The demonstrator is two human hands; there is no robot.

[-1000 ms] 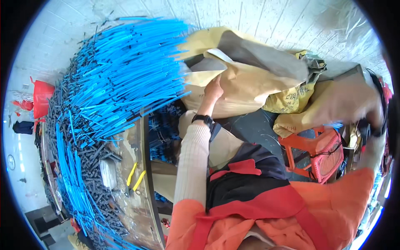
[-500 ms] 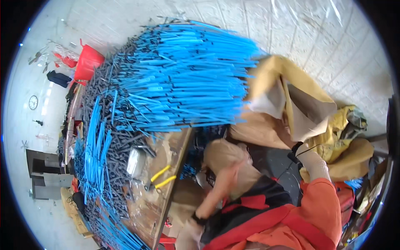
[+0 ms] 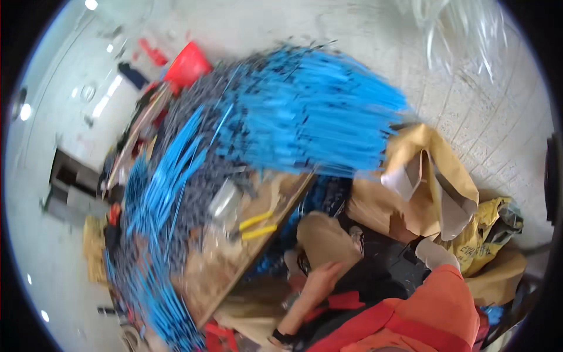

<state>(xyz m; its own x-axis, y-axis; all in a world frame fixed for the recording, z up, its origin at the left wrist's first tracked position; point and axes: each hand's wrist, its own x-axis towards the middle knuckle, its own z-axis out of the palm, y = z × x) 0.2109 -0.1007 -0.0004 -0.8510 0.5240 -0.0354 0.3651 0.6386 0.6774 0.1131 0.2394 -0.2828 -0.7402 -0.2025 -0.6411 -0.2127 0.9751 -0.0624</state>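
Left hand [image 3: 324,277] on tan bundle [image 3: 326,237] — blurred

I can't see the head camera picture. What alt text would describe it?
A person in an orange vest reaches their left hand toward a tan cloth bundle beside a wooden workbench. A huge heap of bright blue and grey cables covers the bench, near yellow-handled pliers and crumpled brown paper sacks.

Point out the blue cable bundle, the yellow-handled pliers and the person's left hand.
blue cable bundle [image 3: 316,117]: head view, middle of the blue mass.
yellow-handled pliers [image 3: 257,226]: head view, on the yellow handles.
left hand [image 3: 324,276]: head view, back of the hand.
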